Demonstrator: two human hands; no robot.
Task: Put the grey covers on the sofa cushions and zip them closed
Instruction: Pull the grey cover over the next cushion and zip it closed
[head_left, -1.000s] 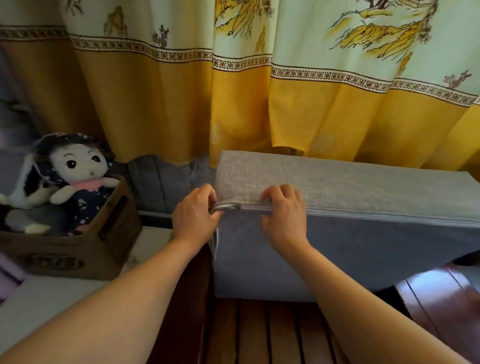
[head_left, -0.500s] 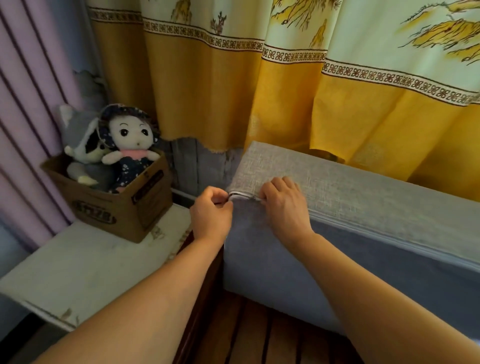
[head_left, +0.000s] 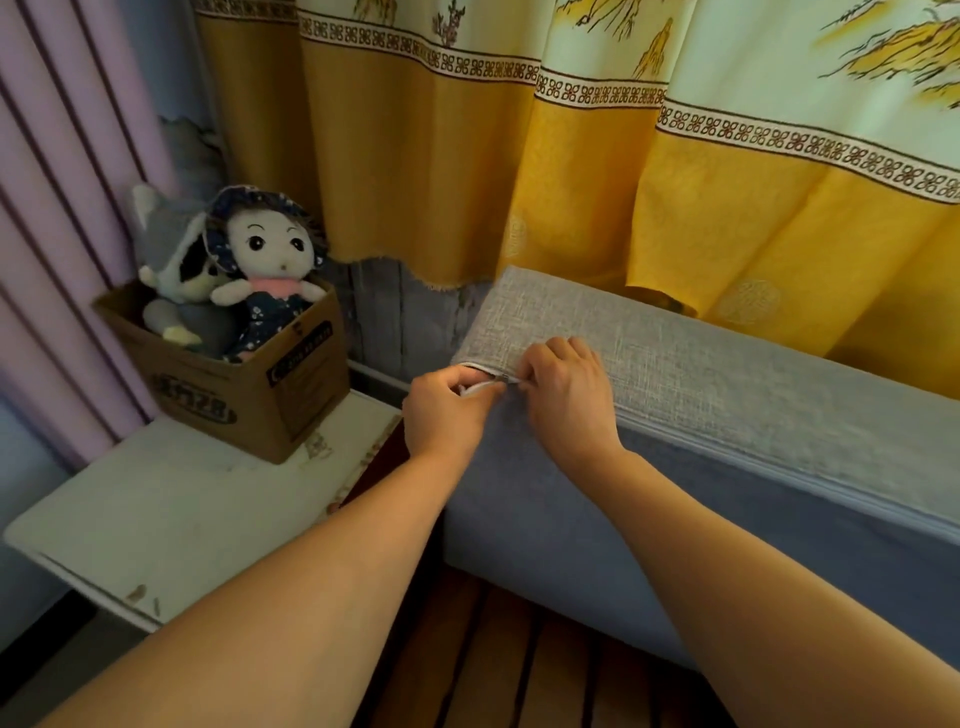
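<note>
Nearest the camera, two bare forearms reach fwd over dark wooden slats (head_left: 519, 670) at the bottom of the view. The cushion (head_left: 571, 525), in its grey cover (head_left: 727, 374), stands on edge on the slats, long side running to the right, back against the curtain. A zip line (head_left: 779, 457) runs along the front upper edge of the cover, looking closed from the right hand on toward the right; at the left corner a short stretch is open w/ a pale edge showing.

The left hand (head_left: 447, 410) has its fingers curled, pinching that pale edge of the cover at the left corner. The right hand (head_left: 566, 395) lies just beside it, touching, fingers curled over the top edge and thumb and fingertips pinching a small metal bit at the zip, prob. the puller; too small to be sure.

Left of the cushion sits a white tabletop (head_left: 171, 519), scuffed. At its far end is a cardboard box (head_left: 249, 400) holding a doll (head_left: 270, 260) in a dark floral dress and bonnet, and a grey plush animal (head_left: 171, 249) beside it.

Behind everything hangs a yellow and cream curtain (head_left: 571, 182) w/ a patterned band; a pink pleated curtain (head_left: 57, 208) hangs at far left.
</note>
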